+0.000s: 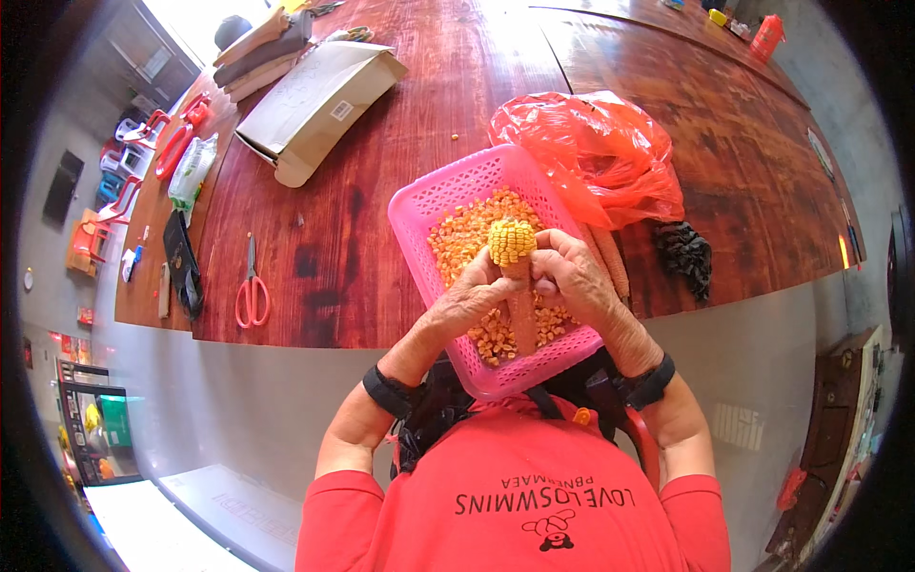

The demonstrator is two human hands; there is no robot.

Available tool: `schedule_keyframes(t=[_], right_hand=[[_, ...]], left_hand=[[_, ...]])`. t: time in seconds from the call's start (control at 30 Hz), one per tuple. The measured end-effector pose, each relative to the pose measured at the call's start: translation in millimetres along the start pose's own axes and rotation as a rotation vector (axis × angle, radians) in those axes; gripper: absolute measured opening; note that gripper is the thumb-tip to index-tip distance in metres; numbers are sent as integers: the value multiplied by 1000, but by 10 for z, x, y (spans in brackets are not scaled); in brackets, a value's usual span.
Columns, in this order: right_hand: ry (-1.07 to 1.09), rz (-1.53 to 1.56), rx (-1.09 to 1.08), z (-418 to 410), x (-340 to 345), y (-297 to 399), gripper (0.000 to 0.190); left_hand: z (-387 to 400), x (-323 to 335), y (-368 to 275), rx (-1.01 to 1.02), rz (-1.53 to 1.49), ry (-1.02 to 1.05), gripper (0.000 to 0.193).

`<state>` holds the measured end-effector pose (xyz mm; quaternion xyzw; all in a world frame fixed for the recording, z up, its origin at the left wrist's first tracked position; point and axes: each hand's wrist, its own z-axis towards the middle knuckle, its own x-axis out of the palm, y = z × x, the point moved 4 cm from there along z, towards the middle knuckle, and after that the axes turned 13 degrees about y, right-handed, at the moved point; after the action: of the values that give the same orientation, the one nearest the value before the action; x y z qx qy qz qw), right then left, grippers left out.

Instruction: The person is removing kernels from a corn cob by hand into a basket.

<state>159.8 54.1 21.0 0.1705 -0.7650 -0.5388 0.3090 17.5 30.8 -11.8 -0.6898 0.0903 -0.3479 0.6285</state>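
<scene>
Both of my hands are around one partly stripped corn cob (512, 243), held over a pink plastic basket. Yellow kernels still cover the cob's far end, while the part towards me is bare. My left hand (475, 289) grips it from the left. On the other side, the fingers of my right hand (572, 275) press on the cob just below the kernels. Loose orange corn kernels (457, 236) lie across the floor of the pink basket (479, 382), which rests at the table's near edge.
Beyond the basket lies a red plastic bag (593, 157). Bare cobs (611, 264) and a crumpled black bag (684, 257) are at its right. Scissors with red handles (252, 293), a cardboard box (322, 100) and a black case (182, 261) lie on the wooden table (322, 250) to the left.
</scene>
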Motion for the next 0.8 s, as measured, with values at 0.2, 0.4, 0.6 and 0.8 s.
schedule_keyframes(t=[0.2,0.4,0.6,0.8], right_hand=[[40,64,6,17,-16,-35,21],[1,-12,20,23,13,-29,24],[-108,-221,44,96,36,-13,22],[-222,-437,-82,181,-59,-217,21]], left_hand=[[-21,-39,58,-56,35,11,49],[-23,-52,81,-73,28,11,49],[-40,-88,92,-104,8,-1,48],[-33,-94,136,-155,77,28,45]])
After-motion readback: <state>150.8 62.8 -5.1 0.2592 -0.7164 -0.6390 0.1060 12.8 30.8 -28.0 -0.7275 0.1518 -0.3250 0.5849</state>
